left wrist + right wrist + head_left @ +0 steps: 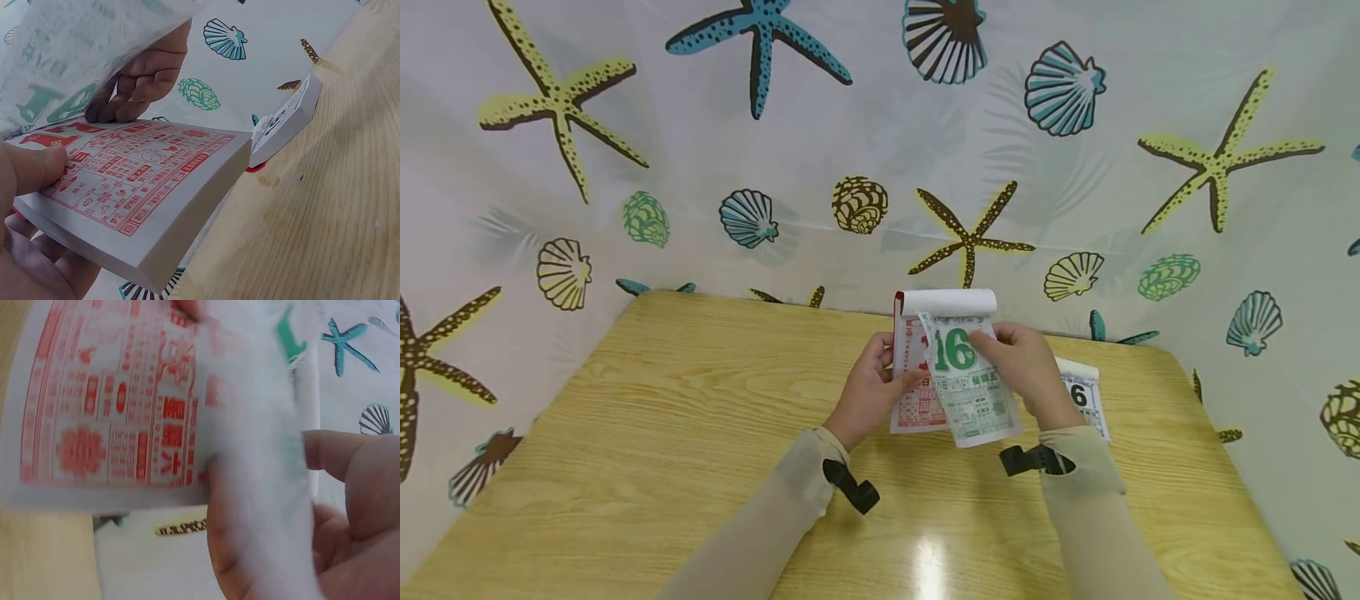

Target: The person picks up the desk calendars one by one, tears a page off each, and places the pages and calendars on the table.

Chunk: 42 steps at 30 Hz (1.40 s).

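My left hand (871,392) grips a thick tear-off calendar (181,194) by its left side, thumb on the red-printed top page and fingers underneath. My right hand (1026,362) pinches a thin sheet with a green 16 (973,392), thumb in front and fingers behind. This sheet is tilted away from the red page, its left edge apart from the pad; whether its upper right still joins is hidden. A white rolled strip (951,302) lies across the calendar's top, beside a red edge. In the right wrist view the sheet (265,487) is blurred by the fingers.
A second calendar pad (1082,396) with a black 6 lies on the wooden table (700,400), right of my right hand and partly behind it. A cloth (820,142) printed with shells and starfish hangs behind and beside the table.
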Available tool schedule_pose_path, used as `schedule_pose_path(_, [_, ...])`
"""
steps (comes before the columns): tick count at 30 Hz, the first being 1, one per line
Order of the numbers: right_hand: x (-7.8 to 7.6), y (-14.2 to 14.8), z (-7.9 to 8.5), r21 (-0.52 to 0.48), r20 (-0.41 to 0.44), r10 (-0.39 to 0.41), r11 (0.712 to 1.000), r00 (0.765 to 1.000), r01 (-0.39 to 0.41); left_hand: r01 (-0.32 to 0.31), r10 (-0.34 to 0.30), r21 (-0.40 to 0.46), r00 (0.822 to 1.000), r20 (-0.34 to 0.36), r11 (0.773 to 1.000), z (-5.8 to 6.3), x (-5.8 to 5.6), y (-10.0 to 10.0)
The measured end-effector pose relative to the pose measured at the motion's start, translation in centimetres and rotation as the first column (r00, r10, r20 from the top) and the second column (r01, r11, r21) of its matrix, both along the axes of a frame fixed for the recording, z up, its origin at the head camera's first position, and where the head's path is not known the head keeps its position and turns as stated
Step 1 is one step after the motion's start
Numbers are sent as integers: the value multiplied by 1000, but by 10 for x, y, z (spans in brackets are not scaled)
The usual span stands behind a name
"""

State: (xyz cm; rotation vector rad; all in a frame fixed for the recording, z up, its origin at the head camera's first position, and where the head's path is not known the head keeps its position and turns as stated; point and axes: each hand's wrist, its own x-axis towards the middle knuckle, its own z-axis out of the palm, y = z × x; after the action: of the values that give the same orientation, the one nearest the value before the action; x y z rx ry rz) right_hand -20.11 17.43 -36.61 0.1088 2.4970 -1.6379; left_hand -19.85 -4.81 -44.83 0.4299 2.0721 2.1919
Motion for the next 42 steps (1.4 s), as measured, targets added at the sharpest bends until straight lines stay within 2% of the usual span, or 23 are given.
schedule_pose_path(4, [-3,2,1,-127,50,1,992,999,6,-19,19,-31,1000,-13,999,0,-1,-1])
schedule_pose_path(8, [-7,1,0,-193,95,8,981,995,10,-36,35,-54,999,-18,998,-2,-3,-2])
schedule_pose_path(12, [-10,-1,-1,-168,94,19,986,995,-3,-15,15,-16,1000,-12,1000,-4,-4,-3])
schedule_pose_path(17, [-10,-1,-2,-153,73,23,988,997,-12,-9,9,-25,1000,-6,1000,-6,-4,-3])
schedule_pose_path(22, [-11,-3,-4,-158,57,-3,987,998,12,14,-14,-23,1000,-1,1000,-8,-5,-3])
schedule_pose_path(28, [-8,-5,-10,-174,-37,-16,985,999,10,10,-10,-21,1000,-8,1000,-8,-6,-4])
schedule_pose_path(33, [-6,-9,-14,-108,-137,-36,994,990,21,8,-9,-27,1000,-26,1000,-8,-6,-4])
schedule_pose_path(42, [-1,-19,-22,-94,-329,-1,995,944,-31,22,-22,11,999,-34,1000,-11,-8,-4])
